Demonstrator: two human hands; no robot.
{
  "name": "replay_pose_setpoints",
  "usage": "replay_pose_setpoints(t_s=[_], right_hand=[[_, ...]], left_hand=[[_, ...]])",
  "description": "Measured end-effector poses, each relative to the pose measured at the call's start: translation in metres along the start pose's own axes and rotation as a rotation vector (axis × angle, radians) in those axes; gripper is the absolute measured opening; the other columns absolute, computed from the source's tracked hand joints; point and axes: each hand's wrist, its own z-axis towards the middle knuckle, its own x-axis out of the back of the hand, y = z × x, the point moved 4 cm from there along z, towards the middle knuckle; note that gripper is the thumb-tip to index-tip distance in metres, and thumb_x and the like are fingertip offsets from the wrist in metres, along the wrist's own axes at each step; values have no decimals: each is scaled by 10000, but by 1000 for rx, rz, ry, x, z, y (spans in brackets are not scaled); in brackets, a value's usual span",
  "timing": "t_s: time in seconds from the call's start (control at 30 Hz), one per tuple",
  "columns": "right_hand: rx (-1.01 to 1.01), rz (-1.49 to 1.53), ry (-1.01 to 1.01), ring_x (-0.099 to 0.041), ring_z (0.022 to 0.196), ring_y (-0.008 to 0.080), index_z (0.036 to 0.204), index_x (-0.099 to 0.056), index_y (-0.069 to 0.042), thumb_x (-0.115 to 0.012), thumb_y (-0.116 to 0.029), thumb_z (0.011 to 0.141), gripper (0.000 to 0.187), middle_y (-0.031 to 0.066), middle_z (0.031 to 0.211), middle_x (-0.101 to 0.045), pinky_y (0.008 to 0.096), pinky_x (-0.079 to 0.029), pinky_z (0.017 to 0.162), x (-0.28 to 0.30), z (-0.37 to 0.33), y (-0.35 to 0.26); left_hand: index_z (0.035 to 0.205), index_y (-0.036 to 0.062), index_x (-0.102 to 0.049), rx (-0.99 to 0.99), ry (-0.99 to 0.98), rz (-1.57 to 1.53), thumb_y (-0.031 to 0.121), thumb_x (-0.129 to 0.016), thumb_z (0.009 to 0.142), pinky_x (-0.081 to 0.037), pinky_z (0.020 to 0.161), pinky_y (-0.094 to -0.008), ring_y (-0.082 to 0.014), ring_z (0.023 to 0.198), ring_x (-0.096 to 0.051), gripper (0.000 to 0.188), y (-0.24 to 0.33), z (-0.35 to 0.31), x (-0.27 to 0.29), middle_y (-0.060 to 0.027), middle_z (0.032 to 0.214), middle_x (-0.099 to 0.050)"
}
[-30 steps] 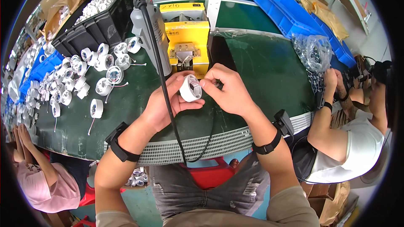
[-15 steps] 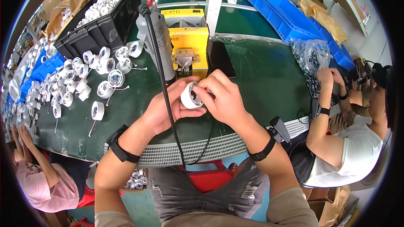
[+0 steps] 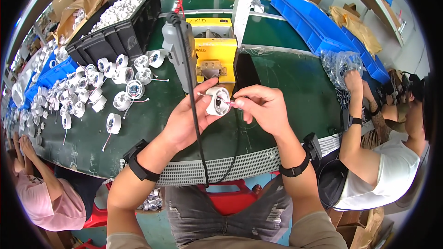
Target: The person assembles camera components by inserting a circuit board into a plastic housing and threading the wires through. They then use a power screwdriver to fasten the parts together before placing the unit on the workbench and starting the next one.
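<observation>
My left hand (image 3: 187, 121) holds a white round plastic housing (image 3: 212, 103) between thumb and fingers, its open side turned to the right. Inside its rim a clear part and a dark spot show. Just right of the housing, my right hand (image 3: 264, 107) pinches thin reddish and white wires (image 3: 230, 103) that come out of the opening. A short white wire end also sticks out by my left fingers. Behind both hands stands a yellow machine (image 3: 216, 46) with a metal fixture (image 3: 211, 70). A black cable (image 3: 196, 131) hangs in front of my left hand.
Many similar white housings (image 3: 122, 100) with wires lie on the green table at left, below a black crate (image 3: 110, 34) of white parts. A grey handheld tool (image 3: 179, 48) stands by the machine. Blue trays (image 3: 307, 23) run along the right; co-workers sit on both sides.
My right fingers have come out of the housing's opening and moved right, now pinching its wires. The housing has turned, showing more of its inside. The whole view has shifted slightly.
</observation>
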Motion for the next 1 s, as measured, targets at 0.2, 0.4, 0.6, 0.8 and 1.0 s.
replay_pose_setpoints(t_s=[0.2,0.4,0.6,0.8,1.0], right_hand=[[-3,318,-34,-640,620,144,1005,-664,51,-639,-6,867,152,84,836,-604,248,-547,564,-16,1,8],[13,271,49,-644,627,143,1005,-663,52,-663,62,824,180,105,876,-630,245,-554,568,-18,-5,16],[184,172,183,-627,623,112,966,-688,24,-692,71,798,175,96,878,-654,216,-516,523,-29,-6,6],[257,-184,178,-576,681,108,935,-701,3,-757,41,731,215,118,979,-622,228,-468,593,-27,-7,1],[226,-118,248,-587,870,141,1005,-639,1,-758,2,744,287,89,1055,-599,280,-489,751,-30,-5,6]], left_hand=[[1451,37,-280,-49,-63,-70,183,-518,974,-406,1049,-373,-225,1228,-493,552,1,-2,-6,-113,1360,-469],[1443,41,-310,4,-160,-66,182,-514,975,-386,1059,-369,-212,1251,-471,530,-6,0,-4,-114,1400,-437],[1463,88,-295,-72,-158,-89,191,-466,992,-355,1067,-383,-216,1255,-455,512,-4,-3,-7,-109,1423,-415],[1500,111,-200,-94,-169,-81,207,-437,996,-310,1089,-389,-224,1283,-421,565,-10,-4,-11,-107,1431,-394],[1518,144,-106,-80,-144,10,202,-422,996,-251,1123,-386,-213,1323,-373,613,-12,-6,-9,-82,1408,-393]])
